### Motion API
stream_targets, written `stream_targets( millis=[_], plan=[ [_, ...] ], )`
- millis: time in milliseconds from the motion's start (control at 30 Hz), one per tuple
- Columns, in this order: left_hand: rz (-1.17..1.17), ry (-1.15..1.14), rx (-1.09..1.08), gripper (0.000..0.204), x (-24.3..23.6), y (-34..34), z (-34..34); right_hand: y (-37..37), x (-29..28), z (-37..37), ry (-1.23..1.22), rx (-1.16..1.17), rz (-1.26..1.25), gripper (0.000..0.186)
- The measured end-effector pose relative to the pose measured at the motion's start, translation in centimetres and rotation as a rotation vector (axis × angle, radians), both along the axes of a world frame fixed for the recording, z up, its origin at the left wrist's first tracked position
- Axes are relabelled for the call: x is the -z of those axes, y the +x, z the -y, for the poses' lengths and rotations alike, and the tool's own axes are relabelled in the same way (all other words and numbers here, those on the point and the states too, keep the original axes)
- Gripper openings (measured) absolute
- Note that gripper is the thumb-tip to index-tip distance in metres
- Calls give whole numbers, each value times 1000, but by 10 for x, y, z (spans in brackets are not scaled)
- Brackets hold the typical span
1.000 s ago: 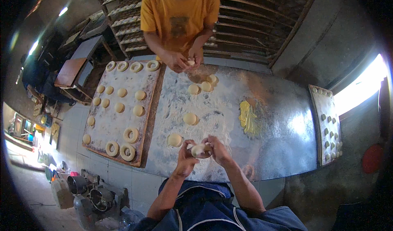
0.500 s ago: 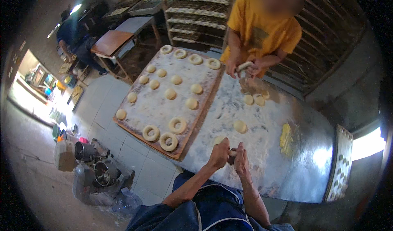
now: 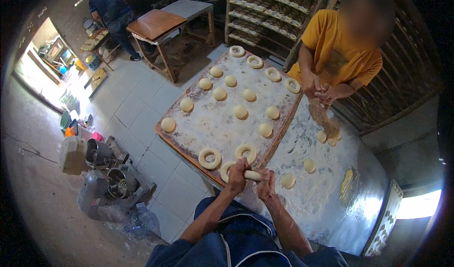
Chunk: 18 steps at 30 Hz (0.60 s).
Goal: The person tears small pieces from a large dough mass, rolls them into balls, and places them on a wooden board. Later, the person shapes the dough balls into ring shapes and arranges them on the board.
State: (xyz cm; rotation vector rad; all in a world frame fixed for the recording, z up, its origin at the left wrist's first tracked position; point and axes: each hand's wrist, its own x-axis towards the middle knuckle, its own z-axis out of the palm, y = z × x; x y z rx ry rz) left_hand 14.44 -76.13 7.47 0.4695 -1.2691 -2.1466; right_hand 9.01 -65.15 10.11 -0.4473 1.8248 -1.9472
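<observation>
My left hand (image 3: 237,176) and my right hand (image 3: 266,184) are closed on a piece of dough (image 3: 252,175), which spans between them above the board's near right corner. My fingers cover much of its shape. Just behind my left hand, a dough ring (image 3: 225,171) on the floured wooden board (image 3: 203,130) is partly hidden. Two more dough rings, one at left (image 3: 209,158) and one at right (image 3: 246,154), lie beside it. Round dough balls (image 3: 240,112) are spread over the board's middle, and several dough rings (image 3: 255,62) line its far edge.
Right of the board, the floured metal table (image 3: 302,210) carries two dough balls (image 3: 288,181) and a yellow smear (image 3: 346,186). Across it, a person in a yellow shirt (image 3: 331,44) handles something small. A mixer (image 3: 101,191) stands at lower left; tray racks (image 3: 269,16) stand behind.
My view has turned, and my hands have moved left from over the metal table to the board's near corner. The dough now shows stretched between them. The other person's hands have come closer together.
</observation>
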Motion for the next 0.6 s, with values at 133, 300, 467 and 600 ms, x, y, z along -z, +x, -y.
stream_targets(
  millis=[133, 300, 467, 600],
  plan=[
    [45, -418, -46, 35, -2, 6, 32, -11, -13, 27, 81, -284, -185, 53],
    [104, -417, -22, 37, 10, 6, 59, -10, -8, 65, 60, -205, -440, 58],
    [-13, -246, -160, 40, 9, 11, 82, -6, -39, 75, 332, -452, -239, 55],
    [196, -719, -157, 46, -7, 0, 113, -11, 52, 76, 48, -154, -83, 44]
  ],
)
